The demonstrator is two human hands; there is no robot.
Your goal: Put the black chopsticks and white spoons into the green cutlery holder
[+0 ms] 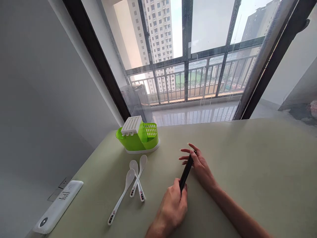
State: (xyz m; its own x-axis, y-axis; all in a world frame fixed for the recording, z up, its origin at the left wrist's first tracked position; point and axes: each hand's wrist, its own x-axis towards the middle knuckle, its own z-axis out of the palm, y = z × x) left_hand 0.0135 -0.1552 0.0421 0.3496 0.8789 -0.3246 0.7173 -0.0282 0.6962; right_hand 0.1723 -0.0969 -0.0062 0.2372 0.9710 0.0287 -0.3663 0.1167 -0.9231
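My left hand [172,205] is closed around the lower part of a slim black stick-like object [186,172], whose exact kind I cannot make out. The object slants up and to the right, above the table. At its upper end is my right hand [198,162], thumb against the object and the other fingers stretched out and spread. To the left lie three white long-handled spoons; one spoon [123,191] lies alone-angled toward the front, while another spoon [140,173] crosses over a third spoon [141,190]. Their handle ends carry dark and red markings.
A bright green caddy [131,142] with a white slotted top and white base stands at the back left of the pale green table [247,165]. A white power strip [59,208] is along the left wall. Behind the table is a glass door [208,79] with dark frames.
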